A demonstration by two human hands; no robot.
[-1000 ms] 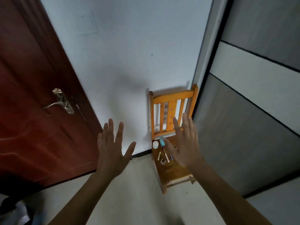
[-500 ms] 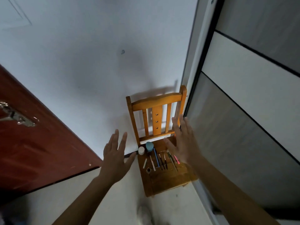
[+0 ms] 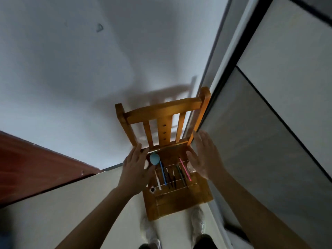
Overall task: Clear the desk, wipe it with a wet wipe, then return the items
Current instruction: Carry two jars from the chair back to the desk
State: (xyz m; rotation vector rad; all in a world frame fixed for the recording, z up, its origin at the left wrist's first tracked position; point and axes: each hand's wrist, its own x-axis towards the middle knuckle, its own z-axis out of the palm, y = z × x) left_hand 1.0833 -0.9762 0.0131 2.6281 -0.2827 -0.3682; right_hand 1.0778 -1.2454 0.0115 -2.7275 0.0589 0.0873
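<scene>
Location: a room corner formed by a white wall [image 3: 71,69] and a grey panelled unit [image 3: 269,141] with black dividing lines, on the right. A red-brown door [image 3: 36,168] enters at the left and is cut off by the frame edge. The floor [image 3: 71,203] is pale.

A wooden chair [image 3: 161,109] stands in the corner, its back towards the wall. The task's items lie on its seat, towards the rear:
- a blue round object [image 3: 154,158] at the rear left;
- a white object [image 3: 146,164] just beside it, mostly hidden behind the left hand, identity not determinable;
- a row of pens lying roughly parallel: a white pen [image 3: 158,180], a blue pen [image 3: 163,172], several dark pens [image 3: 170,178] and a pink pen [image 3: 185,168]. Thin pale lines cross the row; what they belong to is unclear;
- a clear round object [image 3: 191,168] at the right, partly covered by the right hand;
- a small dark-centred item [image 3: 152,189] at the left edge, too small to identify.

Left hand [image 3: 136,169]: over the seat's left edge, fingers straight and together, holding nothing. Right hand [image 3: 206,159]: over the right edge, fingers extended, palm inward, holding nothing. Contact with the chair or items cannot be confirmed for either hand.

Two shoes [image 3: 197,223] show in front of the chair, blurred. The whole picture is dim and soft.
</scene>
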